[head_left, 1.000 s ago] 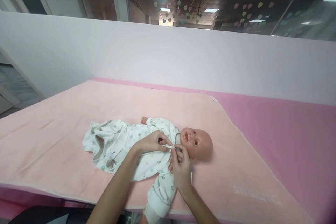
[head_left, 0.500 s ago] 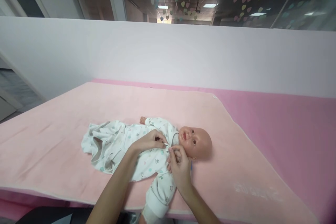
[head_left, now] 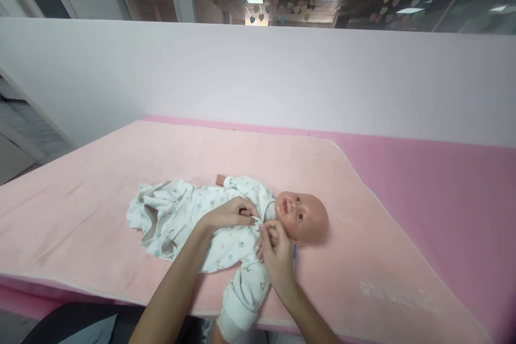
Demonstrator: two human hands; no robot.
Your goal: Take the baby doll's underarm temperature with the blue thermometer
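A baby doll (head_left: 308,217) lies on its back, its head to the right. It wears a white printed baby outfit (head_left: 226,250) with small coloured figures. My left hand (head_left: 234,212) pinches the edge of the fabric at the upper chest. Close beside it, my right hand (head_left: 278,252) pinches the same edge near the doll's neck. Any fastener between the fingertips is too small to make out. One sleeve with a white cuff stretches toward me over the table edge, and the far sleeve shows a small doll hand (head_left: 220,180). The outfit's lower end lies loose and crumpled at the left.
A pale pink towel (head_left: 100,161) covers much of the pink table surface (head_left: 443,188). Behind it stands a low white wall (head_left: 258,75), with a glass pane bearing heart stickers above. The near table edge runs just below my forearms.
The camera view has shifted slightly, so the scene sits a little differently in the picture. Both hands keep their pinch on the outfit's edge, with only tiny finger movement.
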